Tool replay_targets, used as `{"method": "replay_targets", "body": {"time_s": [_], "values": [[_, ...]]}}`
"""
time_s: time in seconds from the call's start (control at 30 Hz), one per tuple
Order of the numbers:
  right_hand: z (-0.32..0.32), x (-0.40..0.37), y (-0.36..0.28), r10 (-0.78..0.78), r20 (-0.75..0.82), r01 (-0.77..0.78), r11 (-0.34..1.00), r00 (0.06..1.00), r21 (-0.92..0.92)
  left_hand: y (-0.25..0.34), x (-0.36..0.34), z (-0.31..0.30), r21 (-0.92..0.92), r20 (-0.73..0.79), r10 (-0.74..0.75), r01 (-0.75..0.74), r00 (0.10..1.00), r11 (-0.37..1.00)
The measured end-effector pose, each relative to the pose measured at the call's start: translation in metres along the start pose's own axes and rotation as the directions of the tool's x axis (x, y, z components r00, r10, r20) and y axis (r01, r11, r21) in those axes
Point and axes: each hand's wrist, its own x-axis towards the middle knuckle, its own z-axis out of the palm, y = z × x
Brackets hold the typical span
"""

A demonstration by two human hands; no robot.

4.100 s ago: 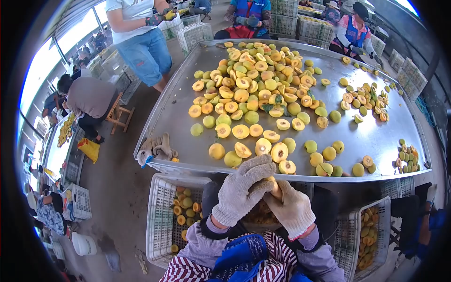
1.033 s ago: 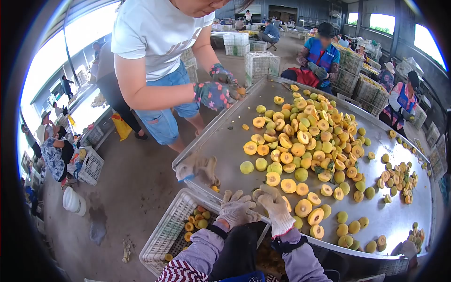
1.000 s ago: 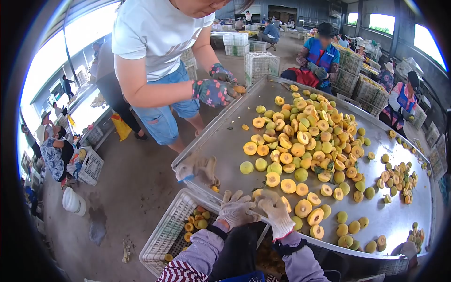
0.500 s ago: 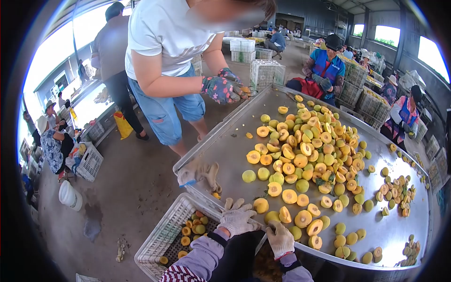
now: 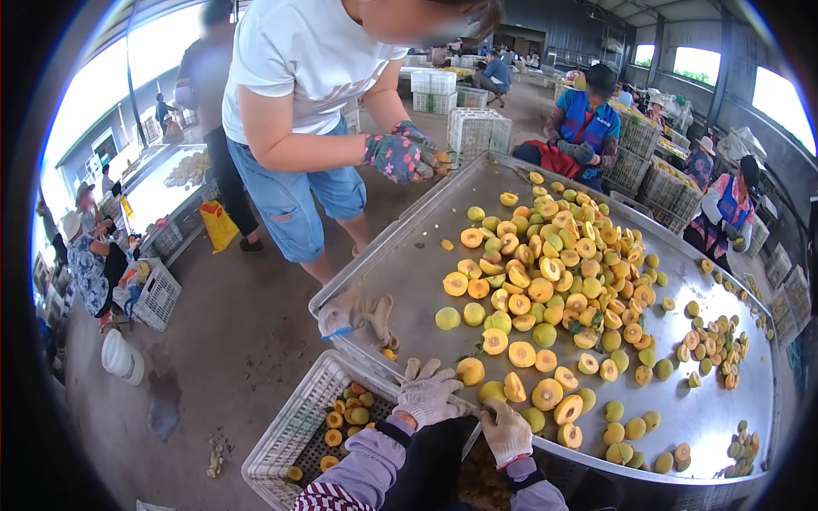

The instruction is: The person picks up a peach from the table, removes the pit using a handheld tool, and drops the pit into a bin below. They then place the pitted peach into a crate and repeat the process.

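My left hand, in a pale knit glove, lies on the near left rim of the metal table, fingers spread and holding nothing. Beside it, my right hand, gloved alike, rests against the table's near edge with slightly bent fingers; no object shows in it. Just beyond both hands, halved yellow stone fruit are spread in a large heap, some cut face up. A spare pale glove lies at the table's left corner. Below my left arm stands a white plastic crate with several fruit pieces inside.
Across the left corner a person in flowered gloves holds something small near the rim. Another person in a blue vest sits at the far side. Smaller fruit piles lie to the right. Stacked crates and a white bucket stand around.
The view has shifted slightly. The standing person's gloved hands have moved a little. My own hands stay in the same places at the table's edge.
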Motion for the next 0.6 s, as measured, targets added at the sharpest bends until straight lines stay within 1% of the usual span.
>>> {"method": "replay_targets", "body": {"time_s": [0.1,0.27,0.4,0.47,0.6], "values": [[0.000,0.000,0.000,-0.008,-0.005,0.008,1.000,1.000,-0.003,0.001,-0.001,0.000,0.013,-0.017,0.000,0.001,1.000,1.000],[0.000,0.000,0.000,-0.005,0.006,0.005,1.000,1.000,-0.017,0.002,0.000,-0.004,0.022,0.020,-0.012,0.012,1.000,1.000],[0.000,0.000,0.000,-0.005,0.006,0.005,1.000,1.000,-0.026,-0.002,0.000,0.003,0.021,0.010,-0.001,0.000,1.000,1.000],[0.002,-0.001,0.001,-0.028,-0.020,0.027,0.999,0.999,-0.032,-0.004,-0.001,0.010,0.037,-0.032,0.010,-0.009,0.999,0.999],[0.005,-0.001,0.004,-0.046,-0.042,0.045,0.999,0.998,-0.029,-0.001,0.000,0.006,0.048,-0.007,0.001,-0.001,1.000,0.999]]}}
